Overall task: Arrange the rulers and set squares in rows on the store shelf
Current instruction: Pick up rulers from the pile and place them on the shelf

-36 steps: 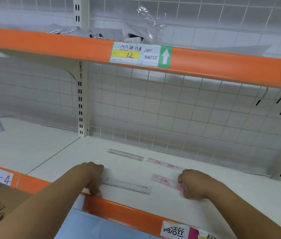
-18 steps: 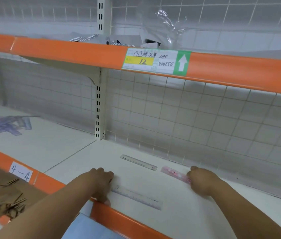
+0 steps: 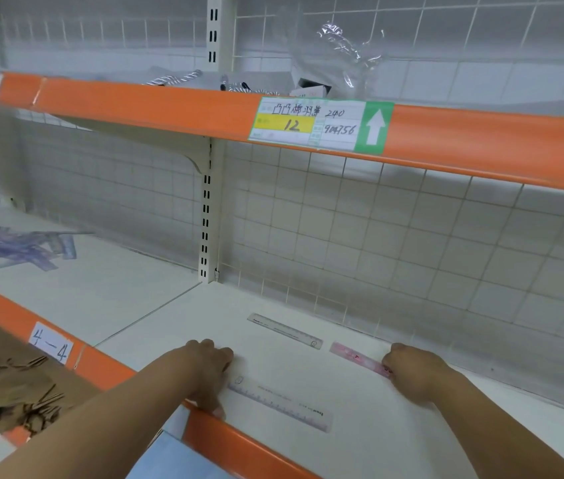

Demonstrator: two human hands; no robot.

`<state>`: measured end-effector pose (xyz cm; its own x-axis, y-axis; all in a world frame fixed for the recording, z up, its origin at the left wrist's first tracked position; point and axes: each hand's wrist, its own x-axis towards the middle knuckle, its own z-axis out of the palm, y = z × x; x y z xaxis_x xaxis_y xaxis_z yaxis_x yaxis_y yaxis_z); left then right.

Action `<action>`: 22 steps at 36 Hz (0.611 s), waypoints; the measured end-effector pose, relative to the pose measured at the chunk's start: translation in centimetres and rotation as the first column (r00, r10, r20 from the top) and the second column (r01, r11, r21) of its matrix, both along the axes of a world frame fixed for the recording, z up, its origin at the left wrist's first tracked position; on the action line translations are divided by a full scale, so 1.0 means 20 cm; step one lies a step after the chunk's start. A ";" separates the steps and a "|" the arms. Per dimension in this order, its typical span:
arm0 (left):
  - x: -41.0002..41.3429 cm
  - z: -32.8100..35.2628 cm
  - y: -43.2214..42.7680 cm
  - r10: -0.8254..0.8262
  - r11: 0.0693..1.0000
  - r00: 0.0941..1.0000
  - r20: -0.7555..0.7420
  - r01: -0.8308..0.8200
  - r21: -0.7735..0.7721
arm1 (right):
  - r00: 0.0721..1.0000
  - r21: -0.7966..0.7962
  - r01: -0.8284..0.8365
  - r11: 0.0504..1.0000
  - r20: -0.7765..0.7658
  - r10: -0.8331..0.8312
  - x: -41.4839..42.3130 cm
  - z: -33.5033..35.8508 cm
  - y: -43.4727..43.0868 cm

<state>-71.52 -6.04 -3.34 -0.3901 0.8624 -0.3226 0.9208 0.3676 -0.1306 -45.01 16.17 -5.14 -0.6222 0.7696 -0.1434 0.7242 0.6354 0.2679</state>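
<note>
Reaching onto the white shelf (image 3: 308, 299), both hands were down at its front. The left hand (image 3: 209, 371) sat with fingers curled together at the left end of the near clear ruler (image 3: 280, 404), thumb down by the orange front lip (image 3: 239, 440) (whether it actually gripped that ruler, I could not tell). The right hand (image 3: 412, 371) had its fingers curled onto the right end of the pink ruler (image 3: 358, 361), which lay flat farther back. A second clear ruler (image 3: 285, 330) lay just left of the pink one, near the wire grid. In the left bay, well apart, sat a loose bluish pile of rulers and set squares (image 3: 21, 247).
</note>
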 end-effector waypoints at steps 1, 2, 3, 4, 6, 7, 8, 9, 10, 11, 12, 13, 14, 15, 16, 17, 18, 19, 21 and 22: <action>0.00 0.00 0.00 0.000 1.000 1.000 0.000 0.000 0.000 | 1.000 -0.008 0.004 1.000 0.001 -0.004 0.00 0.00 0.00; 0.00 0.00 0.00 0.001 1.000 1.000 0.000 -0.001 -0.001 | 1.000 -0.016 0.009 1.000 0.002 -0.009 0.00 0.00 0.00; 0.00 0.00 0.00 0.002 1.000 1.000 0.001 -0.002 -0.001 | 1.000 -0.023 0.014 1.000 -0.001 -0.014 0.00 0.00 0.01; -0.01 0.00 0.00 0.003 1.000 1.000 0.005 -0.003 -0.001 | 1.000 -0.033 0.022 0.999 -0.008 -0.022 0.00 0.00 0.01; 0.00 0.00 0.00 0.011 1.000 1.000 0.009 -0.011 -0.005 | 0.999 -0.051 0.031 0.998 -0.029 -0.032 0.00 0.00 0.01; 0.00 0.00 0.00 0.015 1.000 1.000 0.009 -0.015 -0.009 | 0.999 -0.054 0.030 0.998 -0.038 -0.032 0.01 0.00 0.01; 0.00 0.01 0.00 0.018 1.000 1.000 0.010 -0.017 -0.011 | 0.999 -0.053 0.025 0.998 -0.042 -0.027 0.01 0.00 0.01; 0.00 0.01 0.00 0.019 1.000 1.000 0.010 -0.019 -0.012 | 0.999 -0.052 0.026 0.998 -0.041 -0.028 0.01 0.00 0.01; 0.00 0.01 0.00 0.021 1.000 1.000 0.012 -0.021 -0.013 | 0.999 -0.052 0.028 0.998 -0.035 -0.029 0.01 0.00 0.00; 0.00 0.00 0.00 0.023 1.000 1.000 0.013 -0.023 -0.014 | 0.999 -0.054 0.030 0.998 -0.029 -0.031 0.01 0.00 -0.01; 0.00 0.00 0.00 0.025 1.000 1.000 0.015 -0.025 -0.015 | 0.999 -0.058 0.032 0.998 -0.023 -0.033 0.01 0.00 -0.02; 0.00 0.01 0.00 0.026 1.000 1.000 0.017 -0.026 -0.016 | 0.999 -0.063 0.037 0.997 -0.017 -0.038 0.01 0.01 -0.02; 0.00 0.01 0.00 0.028 1.000 0.999 0.020 -0.027 -0.014 | 0.999 -0.065 0.038 0.997 -0.014 -0.039 0.01 0.01 -0.03; 0.00 0.01 -0.01 0.029 1.000 0.999 0.024 -0.029 -0.012 | 0.999 -0.062 0.036 0.997 -0.009 -0.037 0.01 0.01 -0.03; 0.00 0.01 -0.01 0.031 0.999 0.999 0.028 -0.030 -0.010 | 0.999 -0.059 0.037 0.998 -0.011 -0.037 0.01 0.01 -0.04; 0.00 0.01 -0.01 0.032 0.999 0.999 0.030 -0.032 -0.010 | 0.999 -0.060 0.041 0.997 -0.015 -0.042 0.01 0.01 -0.04; 0.00 0.01 -0.01 0.033 0.999 0.999 0.031 -0.033 -0.010 | 0.999 -0.061 0.043 0.997 -0.015 -0.044 0.01 0.01 -0.05; 0.00 0.01 -0.01 0.034 0.999 0.999 0.030 -0.034 -0.010 | 0.999 -0.061 0.046 0.997 -0.012 -0.047 0.00 0.01 -0.06; 0.00 0.00 -0.01 0.037 0.999 0.999 0.030 -0.037 -0.007 | 0.998 -0.064 0.062 0.996 -0.011 -0.063 0.00 0.03 -0.08; 0.00 0.00 -0.01 0.037 0.999 0.999 0.030 -0.037 -0.005 | 0.997 -0.055 0.066 0.996 -0.022 -0.067 0.00 0.04 -0.09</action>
<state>-71.50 -6.21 -3.29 -0.4119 0.8460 -0.3387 0.9100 0.4012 -0.1045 -45.00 14.45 -4.36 -0.5735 0.8009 -0.1720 0.7712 0.5987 0.2163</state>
